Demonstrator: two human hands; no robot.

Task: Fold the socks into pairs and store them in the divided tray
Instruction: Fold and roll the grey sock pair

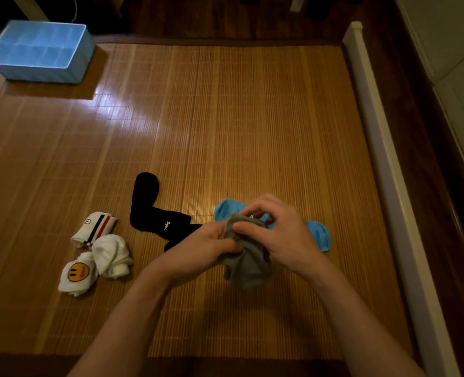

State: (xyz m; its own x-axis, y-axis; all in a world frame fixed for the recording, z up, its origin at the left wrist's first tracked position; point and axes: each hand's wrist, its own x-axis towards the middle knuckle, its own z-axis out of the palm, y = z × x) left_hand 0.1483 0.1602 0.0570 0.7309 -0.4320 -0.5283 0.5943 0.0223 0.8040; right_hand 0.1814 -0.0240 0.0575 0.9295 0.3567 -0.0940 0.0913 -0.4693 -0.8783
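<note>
Both hands grip a bunched grey cotton sock [248,263] above a woven bamboo mat [225,118]: the left hand [206,247] clasps its side, the right hand [279,235] pinches its cuff. Bright blue socks [319,235] lie beneath, black socks [157,216] just left, three rolled white pairs [100,251] farther left. The pale blue divided plastic tray [39,73] sits far left.

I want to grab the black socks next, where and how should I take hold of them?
Probably at the foot end of the black socks, the part lying flat on the bamboo mat and pointing away from you. Come from above with the left hand: that end is fully exposed, while the cuff end runs under the hands and the grey sock.
</note>
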